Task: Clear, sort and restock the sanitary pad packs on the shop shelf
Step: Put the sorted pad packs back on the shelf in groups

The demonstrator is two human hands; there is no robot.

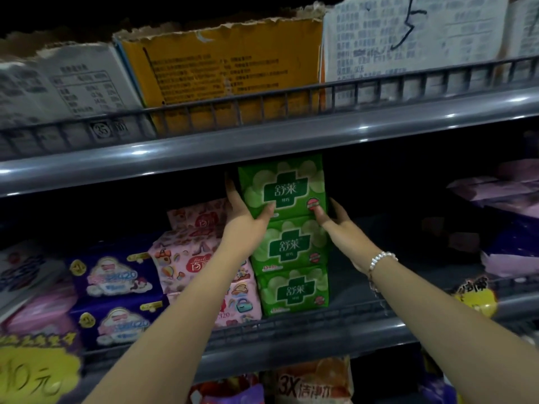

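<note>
Top green pack [281,185] clamped between left hand [243,215], right hand [335,220] fingers.

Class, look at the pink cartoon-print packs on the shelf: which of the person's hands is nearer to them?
Left. The left hand grips the top green pack's left edge, directly beside the pink cartoon-print packs. The right hand holds that pack's right side, farther away.

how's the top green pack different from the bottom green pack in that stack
The top green plastic pack is gripped between the left hand and right hand; the bottom green plastic pack is untouched. The top one sits just under the upper shelf; the bottom rests on the shelf floor. Both share the same white-cross design.
</note>
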